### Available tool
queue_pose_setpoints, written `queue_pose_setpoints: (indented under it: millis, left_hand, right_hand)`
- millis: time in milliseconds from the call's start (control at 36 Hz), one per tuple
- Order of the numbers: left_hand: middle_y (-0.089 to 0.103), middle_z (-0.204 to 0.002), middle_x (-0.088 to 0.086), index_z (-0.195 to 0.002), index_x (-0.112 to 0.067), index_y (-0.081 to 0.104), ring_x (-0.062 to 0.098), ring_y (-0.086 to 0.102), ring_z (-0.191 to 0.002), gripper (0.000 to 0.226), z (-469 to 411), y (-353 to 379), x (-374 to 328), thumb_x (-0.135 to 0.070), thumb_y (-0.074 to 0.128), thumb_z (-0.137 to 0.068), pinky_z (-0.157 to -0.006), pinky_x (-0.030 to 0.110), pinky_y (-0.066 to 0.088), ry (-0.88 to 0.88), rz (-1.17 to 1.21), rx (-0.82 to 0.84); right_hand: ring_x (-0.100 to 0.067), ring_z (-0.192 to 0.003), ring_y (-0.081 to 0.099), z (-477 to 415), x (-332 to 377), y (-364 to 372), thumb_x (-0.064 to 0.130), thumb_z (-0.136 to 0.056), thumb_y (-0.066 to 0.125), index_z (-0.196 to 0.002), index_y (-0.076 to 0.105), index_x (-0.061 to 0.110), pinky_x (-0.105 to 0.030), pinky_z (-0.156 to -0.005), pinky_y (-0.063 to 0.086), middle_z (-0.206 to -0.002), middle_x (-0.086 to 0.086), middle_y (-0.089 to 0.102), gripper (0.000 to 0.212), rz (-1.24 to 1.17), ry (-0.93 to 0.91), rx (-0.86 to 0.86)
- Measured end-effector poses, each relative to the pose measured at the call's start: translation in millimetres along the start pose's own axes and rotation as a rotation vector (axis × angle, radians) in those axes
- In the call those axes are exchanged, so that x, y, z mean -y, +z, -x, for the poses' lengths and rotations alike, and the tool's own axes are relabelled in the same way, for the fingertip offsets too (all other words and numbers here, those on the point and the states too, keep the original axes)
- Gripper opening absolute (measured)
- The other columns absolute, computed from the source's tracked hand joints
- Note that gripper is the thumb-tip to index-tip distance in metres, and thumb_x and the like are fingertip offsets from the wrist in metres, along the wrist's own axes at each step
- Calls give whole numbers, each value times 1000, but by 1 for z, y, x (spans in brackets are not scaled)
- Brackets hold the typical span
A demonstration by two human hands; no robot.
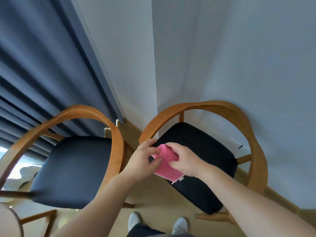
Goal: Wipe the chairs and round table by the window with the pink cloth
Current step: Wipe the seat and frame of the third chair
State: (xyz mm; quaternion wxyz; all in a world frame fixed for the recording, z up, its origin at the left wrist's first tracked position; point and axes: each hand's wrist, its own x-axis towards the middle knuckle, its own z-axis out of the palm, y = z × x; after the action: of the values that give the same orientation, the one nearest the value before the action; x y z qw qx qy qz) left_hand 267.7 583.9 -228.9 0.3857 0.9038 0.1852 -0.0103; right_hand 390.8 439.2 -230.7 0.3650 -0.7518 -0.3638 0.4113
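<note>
Chairs side by side, the pink cloth [166,166] held above one seat.
The left chair [71,170] stands before the curtain [42,74] and the right chair [201,151] against the wall. Over the front left corner of the right seat, the left hand [142,161] pinches the cloth's edge between thumb and fingertips. The right hand [184,159] curls round its other side. The cloth seems to be getting folded into a pad; next it needs pressing flat onto the seat.

round table [7,223] cut off at lower left edge; pink cloth [168,171] partly hidden by left hand [142,159] and right hand [185,161]
</note>
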Motion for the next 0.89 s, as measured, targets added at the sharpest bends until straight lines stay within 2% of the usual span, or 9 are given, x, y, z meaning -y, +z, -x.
queue_pose_setpoints:
  millis: [83,139,222,306,528,639,722,806,889]
  left_hand:
    - [46,-138,-13,-100,-23,70,5,41,-126,13,2,0,0,-26,60,-91,-101,28,43,-9,33,-7]
    - [60,-115,-12,-100,-23,68,4,53,-106,12,2,-2,1,-24,60,-91,-89,24,48,-25,64,-41]
    - [61,-94,-12,-99,-24,66,2,55,-89,9,-3,-8,11,-24,62,-91,-78,22,48,-57,48,-86]
    - [59,-94,-13,-100,-28,64,0,55,-87,9,-11,-16,26,-26,61,-91,-72,15,47,-95,55,-94]
    - [57,-95,-18,-101,-27,60,-4,53,-88,10,-52,-44,68,-22,59,-93,-73,14,47,-176,123,-88]
    - [58,-95,-13,-97,-28,52,1,56,-87,12,-81,-53,96,-21,60,-92,-72,20,51,-269,192,-97]
    - [59,-93,-10,-94,-27,50,2,57,-85,12,-104,-54,116,-21,60,-92,-67,19,49,-300,186,-93]
    - [59,-92,-9,-97,-26,51,3,56,-84,12,-125,-49,135,-16,57,-93,-64,18,45,-314,171,-57]
    - [60,-90,-6,-98,-24,52,7,58,-82,14,-144,-39,153,-11,52,-92,-68,23,52,-338,160,-22]
  right_hand:
    - [-4,-106,61,-3,0,-1,12,-94,60,-129,53,24,-29,-91,55,-114,8,64,38,1,-34,9]
    - [-6,-103,63,-9,3,-1,14,-94,59,-126,55,23,-31,-90,56,-111,6,65,33,11,-45,10]
    - [-6,-102,63,-21,7,0,16,-96,58,-123,55,22,-30,-89,56,-110,6,65,29,25,-32,16]
    - [-6,-103,63,-38,5,3,21,-96,59,-122,55,22,-32,-90,56,-110,7,65,26,31,-5,18]
    - [-6,-102,62,-95,3,10,15,-92,64,-122,50,25,-31,-90,55,-111,8,60,35,77,125,1]
    - [-4,-93,58,-130,3,14,19,-93,64,-113,46,23,-19,-75,49,-103,9,55,27,100,161,-115]
    - [-9,-82,59,-156,-4,16,19,-92,65,-101,49,19,-20,-68,47,-94,2,58,17,131,197,-173]
    - [-7,-81,58,-179,-15,20,15,-94,62,-94,52,20,-18,-69,47,-92,5,57,11,162,221,-178]
    - [-1,-86,56,-201,-29,22,8,-95,57,-98,55,21,-12,-69,43,-99,11,52,14,184,238,-169]
